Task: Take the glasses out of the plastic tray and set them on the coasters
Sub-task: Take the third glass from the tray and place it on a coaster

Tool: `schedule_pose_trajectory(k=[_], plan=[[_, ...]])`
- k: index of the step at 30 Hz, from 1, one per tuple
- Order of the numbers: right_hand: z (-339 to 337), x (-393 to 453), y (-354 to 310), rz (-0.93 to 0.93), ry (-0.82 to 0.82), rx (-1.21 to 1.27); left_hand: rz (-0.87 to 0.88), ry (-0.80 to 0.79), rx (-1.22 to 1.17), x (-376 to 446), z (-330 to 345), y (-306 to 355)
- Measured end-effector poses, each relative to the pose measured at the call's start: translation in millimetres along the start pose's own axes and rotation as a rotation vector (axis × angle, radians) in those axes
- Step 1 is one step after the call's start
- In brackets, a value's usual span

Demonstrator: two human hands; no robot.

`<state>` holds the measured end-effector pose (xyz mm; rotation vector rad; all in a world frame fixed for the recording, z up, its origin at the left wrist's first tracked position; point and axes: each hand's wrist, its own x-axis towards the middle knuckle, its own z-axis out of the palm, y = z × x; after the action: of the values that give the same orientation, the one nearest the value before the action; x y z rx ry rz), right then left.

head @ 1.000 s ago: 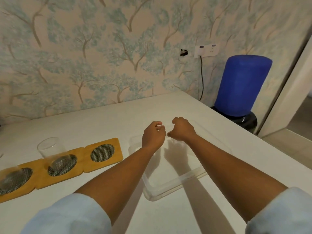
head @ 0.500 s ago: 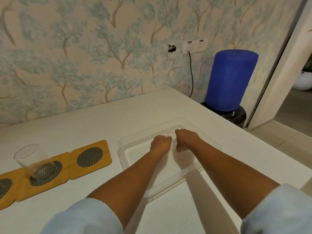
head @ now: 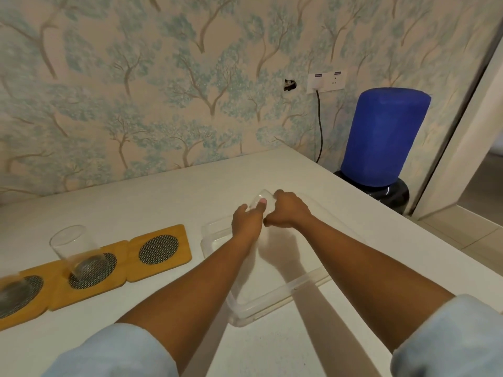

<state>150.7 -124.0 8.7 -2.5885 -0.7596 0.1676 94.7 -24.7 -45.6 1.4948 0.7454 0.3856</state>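
Both hands, the left hand point(head: 246, 221) and right hand point(head: 290, 212), closed around a clear glass point(head: 261, 200) above the plastic tray's point(head: 272, 297) far end. Thin, slick and breakable, it probably wanted a firm mid-wall hold; the free coaster point(head: 158, 249) lay leftward.

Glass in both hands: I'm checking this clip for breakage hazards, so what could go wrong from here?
1. The glass is clear and tilted between the left hand and right hand; it may slip.
2. Carried to the free coaster, it could hit the tray wall or the standing glass.
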Motion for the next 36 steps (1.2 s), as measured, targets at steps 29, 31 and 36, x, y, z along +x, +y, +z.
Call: schedule_pose_trajectory(k=[29,31,36], plan=[[90,3,-187,-0.258,-0.218,0.553,0.258,0.340,-0.117,2,-214,4],[99,4,-191,-0.267,-0.229,0.539,0.262,0.358,-0.083,1,-222,0],[116,8,-195,-0.274,-0.257,0.490,0.263,0.368,-0.035,2,-233,-13]])
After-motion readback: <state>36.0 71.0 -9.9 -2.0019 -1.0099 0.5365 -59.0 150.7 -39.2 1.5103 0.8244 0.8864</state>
